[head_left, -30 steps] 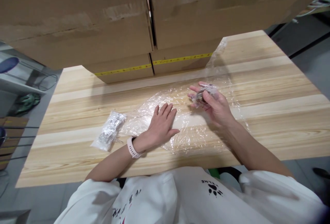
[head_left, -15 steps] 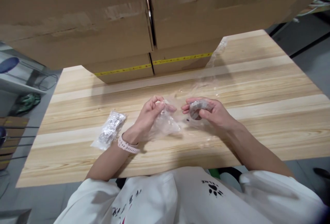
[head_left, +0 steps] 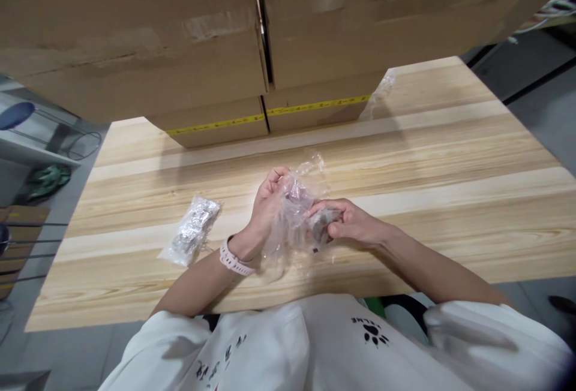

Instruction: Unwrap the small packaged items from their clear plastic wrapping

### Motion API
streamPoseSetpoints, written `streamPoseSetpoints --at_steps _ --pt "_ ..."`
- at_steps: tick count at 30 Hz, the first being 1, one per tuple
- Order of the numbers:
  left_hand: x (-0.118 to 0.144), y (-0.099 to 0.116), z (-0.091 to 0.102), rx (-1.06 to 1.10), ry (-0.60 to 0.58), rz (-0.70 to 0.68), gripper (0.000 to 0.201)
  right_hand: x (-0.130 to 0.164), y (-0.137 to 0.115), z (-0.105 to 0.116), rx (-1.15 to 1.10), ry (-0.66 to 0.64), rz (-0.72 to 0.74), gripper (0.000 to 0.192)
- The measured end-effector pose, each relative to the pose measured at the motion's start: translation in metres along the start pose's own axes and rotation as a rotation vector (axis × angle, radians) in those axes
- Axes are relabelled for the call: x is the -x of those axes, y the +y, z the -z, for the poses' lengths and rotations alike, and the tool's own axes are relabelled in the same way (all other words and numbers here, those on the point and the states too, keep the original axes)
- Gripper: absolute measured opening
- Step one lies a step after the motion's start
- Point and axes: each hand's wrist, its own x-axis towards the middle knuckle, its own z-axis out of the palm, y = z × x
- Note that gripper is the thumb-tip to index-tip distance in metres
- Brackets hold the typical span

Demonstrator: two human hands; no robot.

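Note:
A clear plastic bag (head_left: 294, 205) hangs crumpled from my left hand (head_left: 269, 196), whose fingers pinch its upper part. My right hand (head_left: 353, 221) is closed around a small greyish wrapped bundle (head_left: 323, 224) and holds it against the bag's right side. Whether the bundle is inside the bag's mouth or only beside it, I cannot tell. Left of my left forearm lies a sealed clear packet (head_left: 192, 229) with shiny silvery contents, flat on the wooden table (head_left: 450, 157).
Large cardboard boxes (head_left: 135, 31) with yellow tape stand along the table's far side. A strip of clear film (head_left: 381, 92) sits by the right box's corner. A blue stool (head_left: 17, 116) is on the floor at left.
My right hand has moved left and nearer to me with the bundle, up against the bag. The loose film that stretched across the table has been drawn in toward my hands.

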Motion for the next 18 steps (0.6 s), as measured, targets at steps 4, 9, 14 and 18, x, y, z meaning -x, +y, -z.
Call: streamPoseSetpoints --at_steps 4,9,14,18 --pt "0.004 -0.002 -0.002 -0.180 0.022 -0.201 0.025 -0.002 -0.002 0.000 -0.004 0.159 -0.038 0.048" --pt "0.002 0.004 0.006 -0.488 0.113 -0.436 0.018 -0.002 -0.015 0.021 0.208 0.444 0.043 0.041" --pt "0.009 0.004 0.003 -0.677 0.002 -0.503 0.028 0.001 -0.015 0.029 0.434 0.581 0.067 0.045" --pt "0.014 -0.009 -0.004 -0.517 -0.189 -0.183 0.056 0.003 -0.013 0.020 0.411 0.456 0.080 0.058"
